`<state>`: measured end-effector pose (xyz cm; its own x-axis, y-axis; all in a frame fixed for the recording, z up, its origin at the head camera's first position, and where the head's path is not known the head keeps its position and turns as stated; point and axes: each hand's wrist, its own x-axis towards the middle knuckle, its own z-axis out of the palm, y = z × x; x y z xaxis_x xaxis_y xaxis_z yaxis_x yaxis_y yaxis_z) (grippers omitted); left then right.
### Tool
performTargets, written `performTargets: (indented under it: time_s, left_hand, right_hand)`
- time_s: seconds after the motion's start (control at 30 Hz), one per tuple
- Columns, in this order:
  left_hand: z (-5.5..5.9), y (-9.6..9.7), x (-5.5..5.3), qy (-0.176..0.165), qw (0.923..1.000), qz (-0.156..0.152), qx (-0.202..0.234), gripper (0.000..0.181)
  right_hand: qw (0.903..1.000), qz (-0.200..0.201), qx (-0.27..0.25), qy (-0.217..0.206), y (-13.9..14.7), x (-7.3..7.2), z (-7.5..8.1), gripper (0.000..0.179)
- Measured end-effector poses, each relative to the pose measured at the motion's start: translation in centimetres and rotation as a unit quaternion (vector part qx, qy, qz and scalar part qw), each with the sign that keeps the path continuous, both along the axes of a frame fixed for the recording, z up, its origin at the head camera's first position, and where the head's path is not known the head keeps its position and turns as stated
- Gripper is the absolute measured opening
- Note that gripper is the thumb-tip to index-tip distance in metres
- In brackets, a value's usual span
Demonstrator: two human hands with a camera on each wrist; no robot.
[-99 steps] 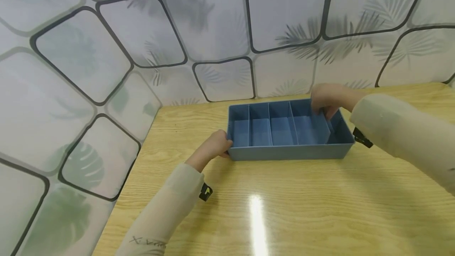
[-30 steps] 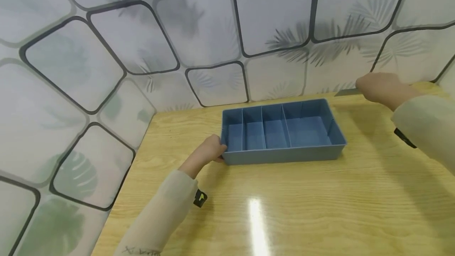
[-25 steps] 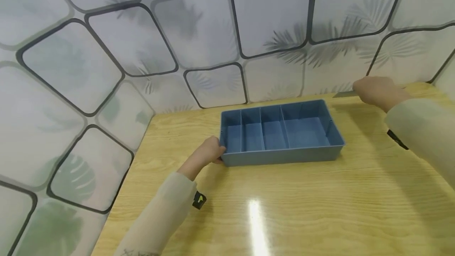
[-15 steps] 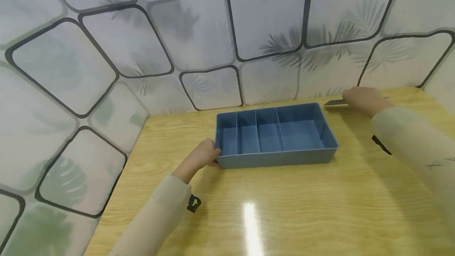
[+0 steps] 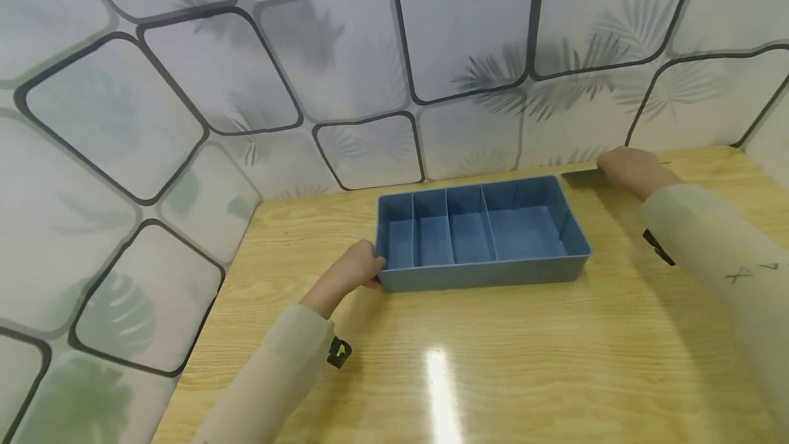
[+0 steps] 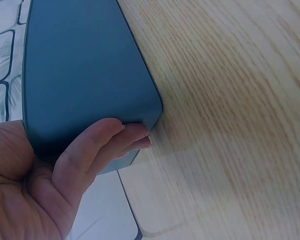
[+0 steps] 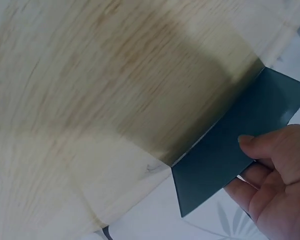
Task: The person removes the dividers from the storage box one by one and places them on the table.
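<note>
A blue divided storage box (image 5: 481, 276) sits on the wooden table, with three dividers in it and a wide compartment at its right end. My left hand (image 5: 351, 269) grips the box's left end near the front corner; in the left wrist view its fingers (image 6: 85, 155) press the outer wall. Behind and right of the box, my right hand (image 5: 631, 168) holds a flat blue divider (image 7: 215, 170). The right thumb lies on the panel's face and the other fingers are behind it. One long edge of the divider is at or very near the tabletop.
A patterned wall covering (image 5: 468, 136) with leaf prints rises along the table's back edge and left side. The wooden table (image 5: 493, 355) stretches in front of the box, with a bright light reflection on it.
My right hand has pulled the rightmost divider out of the box, carried it right, and lowered it towards the table. My left hand has kept its grip on the box.
</note>
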<state>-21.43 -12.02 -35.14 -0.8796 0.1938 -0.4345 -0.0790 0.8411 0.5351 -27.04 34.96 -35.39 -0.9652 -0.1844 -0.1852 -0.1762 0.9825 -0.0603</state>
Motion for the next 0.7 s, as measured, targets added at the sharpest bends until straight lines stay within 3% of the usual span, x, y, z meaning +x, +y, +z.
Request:
performTargets:
  time_s: [0.43, 0.7]
  left_hand:
    - [0.2, -0.1, 0.2, 0.005, 1.0, -0.003, -0.001, 0.033]
    - [-0.1, -0.2, 0.0, 0.002, 1.0, 0.001, 0.0, 0.031]
  right_hand:
    - [0.9996, -0.015, -0.025, 0.005, 0.6, -0.3, -1.0, 0.024]
    - [0.9998, 0.009, -0.009, 0.015, 0.9, -0.2, -1.9, 0.021]
